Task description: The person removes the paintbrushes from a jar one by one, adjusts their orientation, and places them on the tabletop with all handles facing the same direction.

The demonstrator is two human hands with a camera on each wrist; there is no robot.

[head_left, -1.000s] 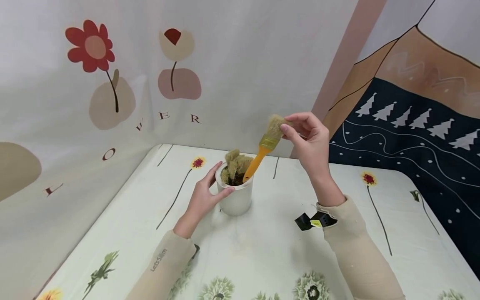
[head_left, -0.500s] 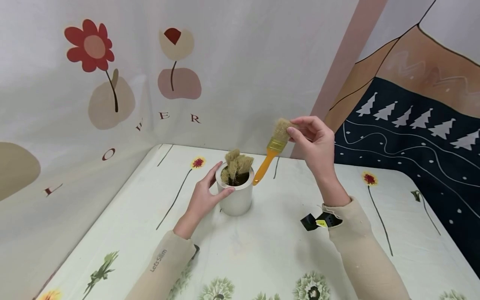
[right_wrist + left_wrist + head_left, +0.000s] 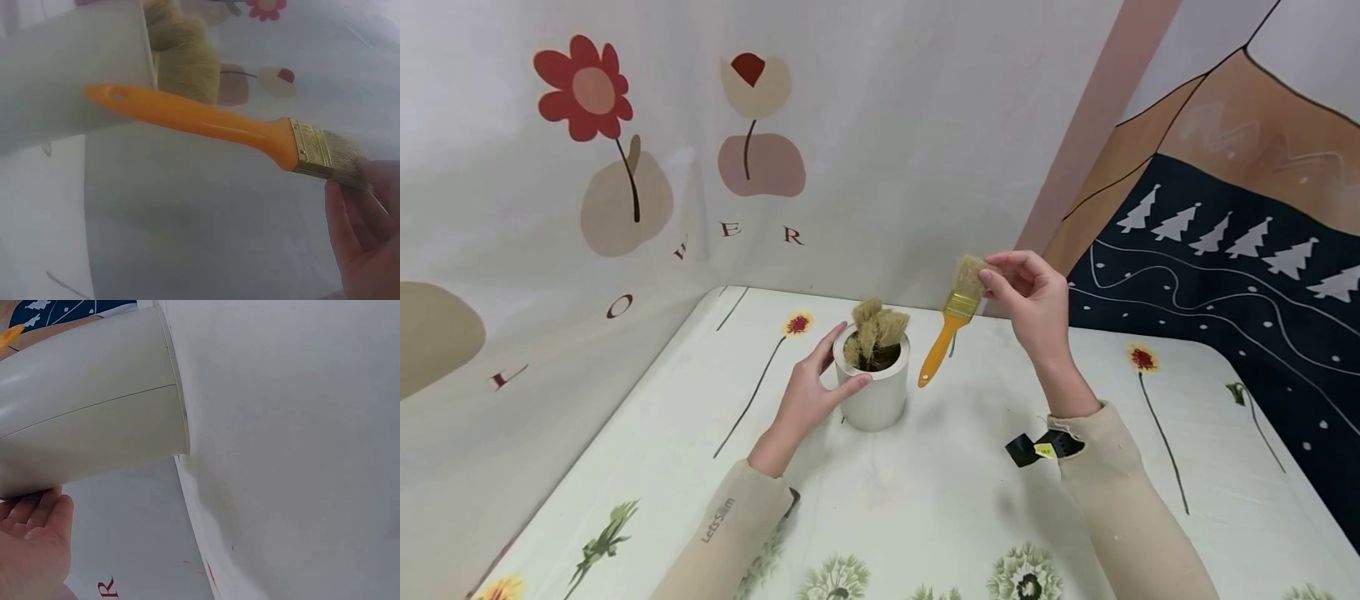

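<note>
My right hand [image 3: 1033, 296] pinches a paintbrush [image 3: 943, 340] by its pale bristles, with the orange handle slanting down to the left. The brush hangs just right of a white cylindrical pot [image 3: 874, 402]. In the right wrist view the brush's gold metal ferrule [image 3: 312, 150] shows beside my fingertips. My left hand [image 3: 811, 392] grips the pot at its left side, thumb at the front rim and fingers behind. Several more brushes stand in the pot with their bristles [image 3: 874, 327] up; their handles are hidden inside.
A white flower-printed cloth [image 3: 910, 492] covers the table. Behind it hangs a pale printed curtain [image 3: 880, 150], with a dark tree-patterned cloth [image 3: 1217, 267] at the right. A small black device [image 3: 1045, 448] sits at my right wrist.
My right hand has moved right and slightly down with the paintbrush. Its handle end has come from over the pot's rim to clear of the pot's right side. My left hand stays put.
</note>
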